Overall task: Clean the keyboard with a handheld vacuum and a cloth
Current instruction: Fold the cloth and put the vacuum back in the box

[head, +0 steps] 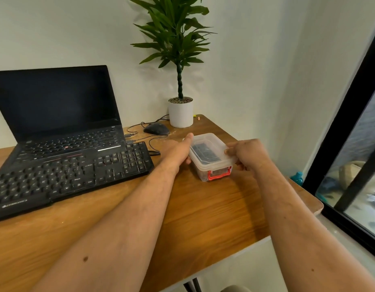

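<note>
On the wooden tabletop (203, 207), beside the black keyboard (66, 175), both hands grip a clear lidded plastic box (209, 157): left hand (178, 150) and right hand (247, 154), fingers curled round its sides.

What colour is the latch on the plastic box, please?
Red-orange, on the latch at the box's near end, head view.

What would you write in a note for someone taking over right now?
Left hand: grips the left side of the clear plastic box with the red latch.
Right hand: pinches the right edge of its lid.
The box sits on the wooden desk, right of the black external keyboard; something dark is inside, unclear what.
Done: nothing visible on the keyboard yet.
Left: open the box; no vacuum or cloth is in plain sight; vacuum and wipe the keyboard.
</note>
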